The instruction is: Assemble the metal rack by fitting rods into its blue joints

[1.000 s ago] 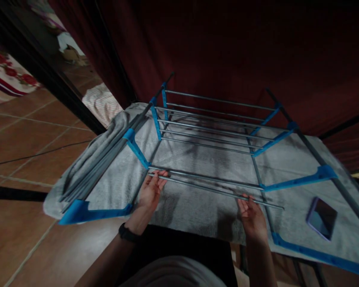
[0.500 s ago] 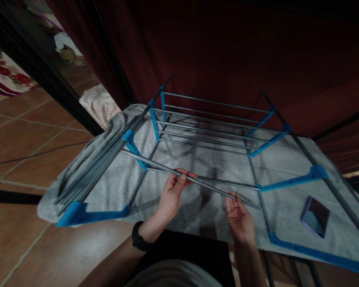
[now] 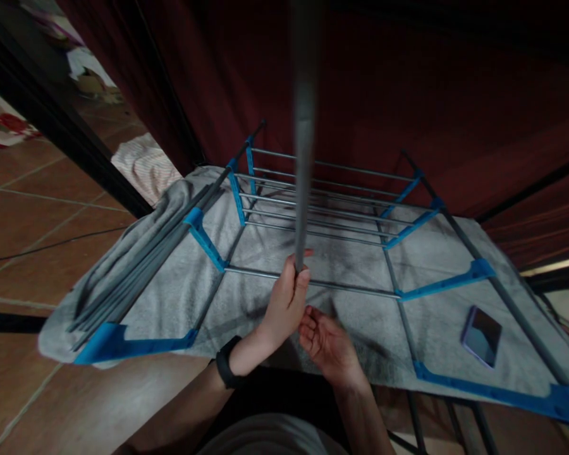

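Observation:
My left hand (image 3: 287,300), with a dark band (image 3: 227,363) on its wrist, is closed around a grey metal rod (image 3: 305,145). The rod points up toward the camera, its near part blurred. Just below and to the right, my right hand (image 3: 329,344) is half open with loosely curled fingers, nothing visible in them; it sits close to my left hand. Beyond both lies a drying-rack-like frame with blue plastic brackets (image 3: 208,243) and grey crossbars (image 3: 351,289). The rod's lower end is hidden by my left hand.
Several loose grey rods (image 3: 142,272) lie along the frame's left side. A phone (image 3: 482,336) rests at right on the grey blanket (image 3: 260,319). A dark red curtain (image 3: 384,82) hangs behind, and dark posts (image 3: 76,120) stand at left over the tiled floor (image 3: 42,272).
The rod has swung from lying across both hands to pointing upward in my left hand. My right hand has let go of it and moved left, close to my left hand.

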The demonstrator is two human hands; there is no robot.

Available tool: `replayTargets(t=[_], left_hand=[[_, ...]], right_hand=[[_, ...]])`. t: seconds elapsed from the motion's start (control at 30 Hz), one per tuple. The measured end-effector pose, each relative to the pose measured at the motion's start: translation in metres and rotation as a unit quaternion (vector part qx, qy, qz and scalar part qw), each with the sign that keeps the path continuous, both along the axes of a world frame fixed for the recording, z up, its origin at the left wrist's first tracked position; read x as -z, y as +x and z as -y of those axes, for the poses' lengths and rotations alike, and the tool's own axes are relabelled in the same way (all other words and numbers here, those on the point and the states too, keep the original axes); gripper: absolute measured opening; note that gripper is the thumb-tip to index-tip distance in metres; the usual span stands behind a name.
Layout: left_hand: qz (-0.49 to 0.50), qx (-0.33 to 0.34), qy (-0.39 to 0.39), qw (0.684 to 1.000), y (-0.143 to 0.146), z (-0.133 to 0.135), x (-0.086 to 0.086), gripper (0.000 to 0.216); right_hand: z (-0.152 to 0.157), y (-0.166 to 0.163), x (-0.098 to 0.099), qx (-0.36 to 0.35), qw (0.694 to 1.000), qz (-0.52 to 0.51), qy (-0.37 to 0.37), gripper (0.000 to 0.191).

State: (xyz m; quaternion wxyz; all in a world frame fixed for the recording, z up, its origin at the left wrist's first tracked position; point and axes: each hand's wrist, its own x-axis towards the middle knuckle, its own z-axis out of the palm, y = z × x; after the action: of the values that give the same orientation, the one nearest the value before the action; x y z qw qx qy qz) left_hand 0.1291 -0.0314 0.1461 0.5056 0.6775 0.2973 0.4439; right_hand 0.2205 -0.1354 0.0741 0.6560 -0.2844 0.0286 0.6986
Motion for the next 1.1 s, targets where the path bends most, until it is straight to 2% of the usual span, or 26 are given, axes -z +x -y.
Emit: replayTargets(t=[0.07,0.17,0.3,0.47,0.73,0.97,1.1], left_hand=[[-0.044,0.008,0.052,0.998,-0.006,-0.010,-0.006,0.036],[-0.121,0.043,0.102,0.987,-0.009,-0.015,-0.004,0.031],[-0.230,0.070,0.144,0.960,-0.009,-0.012,0.024,0.026],[-0.342,0.097,0.194,0.914,-0.015,-0.012,0.060,0.029],[-0.422,0.115,0.252,0.863,-0.026,-0.018,0.092,0.031],[-0.423,0.120,0.261,0.859,-0.047,-0.035,0.121,0.033],[-0.440,0.094,0.241,0.860,-0.066,-0.048,0.135,0.033]], right_hand=[[0.006,0.006,0.003,-0.002,1.000,0.025,-0.002,0.017],[0.011,0.020,0.003,0.065,0.995,0.076,-0.023,0.023],[0.015,0.041,-0.002,0.176,0.966,0.179,-0.055,0.027],[0.018,0.063,-0.003,0.299,0.900,0.306,-0.078,0.034],[0.018,0.083,0.016,0.362,0.886,0.280,-0.068,0.034],[0.018,0.105,0.038,0.404,0.868,0.276,-0.087,0.036],[0.023,0.118,0.049,0.423,0.861,0.264,-0.102,0.038]])
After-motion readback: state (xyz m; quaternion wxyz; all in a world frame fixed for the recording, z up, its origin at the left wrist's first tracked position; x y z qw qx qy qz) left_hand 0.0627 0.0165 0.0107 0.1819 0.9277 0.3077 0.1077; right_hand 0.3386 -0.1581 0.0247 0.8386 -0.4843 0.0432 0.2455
